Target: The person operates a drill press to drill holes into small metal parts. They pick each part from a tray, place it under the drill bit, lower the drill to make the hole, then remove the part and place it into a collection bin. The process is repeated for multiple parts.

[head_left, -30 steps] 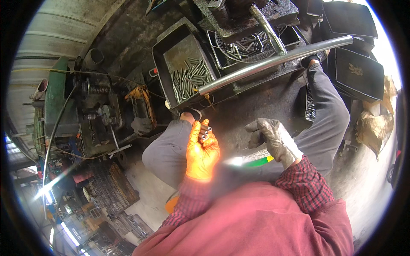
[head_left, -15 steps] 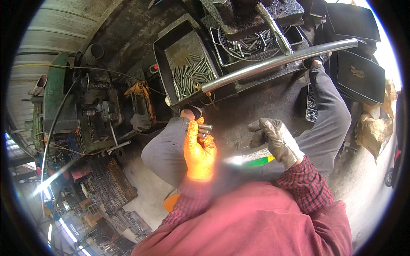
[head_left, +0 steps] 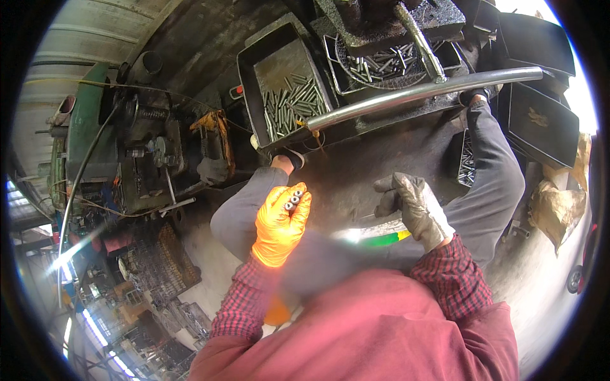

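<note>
My left hand (head_left: 278, 222), in an orange glove, is closed round several short metal pins (head_left: 293, 200). Their round ends face up between thumb and fingers. My right hand (head_left: 416, 208) wears a stained grey-white glove. Its fingers are half bent and apart, and I see nothing in them. Both hands hover over my lap, away from each other. Beyond my left hand, a dark metal tray (head_left: 250, 76) holds a heap of similar pins (head_left: 293, 105).
A long shiny bar (head_left: 432, 96) crosses in front of the machine (head_left: 394, 22). Under it, a round wire basket (head_left: 344, 60) holds more pins. Beside my right leg is a narrow box of pins (head_left: 467, 162). Dark bins (head_left: 540, 124) stand at the right; machinery (head_left: 152, 149) at the left.
My left hand has moved slightly left and turned, so the pins now show their ends instead of their sides. My right hand has barely moved. The view has shifted a little.
</note>
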`<state>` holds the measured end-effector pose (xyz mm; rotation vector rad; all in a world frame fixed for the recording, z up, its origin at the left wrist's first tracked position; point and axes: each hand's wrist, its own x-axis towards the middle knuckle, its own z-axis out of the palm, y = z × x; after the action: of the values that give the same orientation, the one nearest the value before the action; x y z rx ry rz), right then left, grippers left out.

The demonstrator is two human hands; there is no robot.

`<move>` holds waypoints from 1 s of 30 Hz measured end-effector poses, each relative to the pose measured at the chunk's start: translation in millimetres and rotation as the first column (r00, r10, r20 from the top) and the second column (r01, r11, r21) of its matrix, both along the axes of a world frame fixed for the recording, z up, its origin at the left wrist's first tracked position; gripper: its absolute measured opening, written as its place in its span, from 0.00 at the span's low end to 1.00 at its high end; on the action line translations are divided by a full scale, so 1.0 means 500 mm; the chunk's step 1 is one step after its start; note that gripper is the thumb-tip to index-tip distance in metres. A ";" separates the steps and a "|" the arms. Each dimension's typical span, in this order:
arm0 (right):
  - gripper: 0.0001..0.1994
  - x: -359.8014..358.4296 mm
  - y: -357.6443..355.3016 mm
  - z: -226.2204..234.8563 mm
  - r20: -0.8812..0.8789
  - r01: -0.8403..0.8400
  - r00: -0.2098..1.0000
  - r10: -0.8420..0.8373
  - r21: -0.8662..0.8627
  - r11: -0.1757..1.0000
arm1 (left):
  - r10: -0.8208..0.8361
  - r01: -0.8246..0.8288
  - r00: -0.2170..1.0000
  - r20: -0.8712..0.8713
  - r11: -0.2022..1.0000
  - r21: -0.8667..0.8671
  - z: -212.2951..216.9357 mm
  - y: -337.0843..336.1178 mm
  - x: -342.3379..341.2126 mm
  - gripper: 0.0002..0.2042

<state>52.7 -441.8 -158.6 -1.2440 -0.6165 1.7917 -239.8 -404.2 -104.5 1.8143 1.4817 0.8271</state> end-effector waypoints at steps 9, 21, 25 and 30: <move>0.36 0.003 -0.003 -0.006 -0.035 0.002 0.999 -0.003 -0.009 1.000 | -0.141 0.287 0.888 -0.438 0.913 0.290 0.016 0.013 0.000 0.14; 0.35 0.022 0.001 -0.019 -0.072 -0.011 0.997 0.010 -0.011 1.000 | -0.143 0.177 0.945 -0.293 0.980 0.095 -0.009 0.018 0.041 0.09; 0.32 0.029 0.009 -0.040 -0.195 0.041 0.978 -0.069 -0.141 0.989 | 0.397 -0.008 0.832 0.387 0.706 -0.708 -0.157 0.048 0.084 0.05; 0.31 0.048 0.014 -0.074 -0.099 0.111 0.988 -0.122 -0.117 0.987 | 0.805 0.063 0.354 0.477 0.488 -0.871 -0.333 0.190 0.250 0.08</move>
<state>76.9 -434.7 -195.4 -1.2243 -0.3811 1.8003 -114.9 -309.2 -271.1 0.0824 1.2182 0.9056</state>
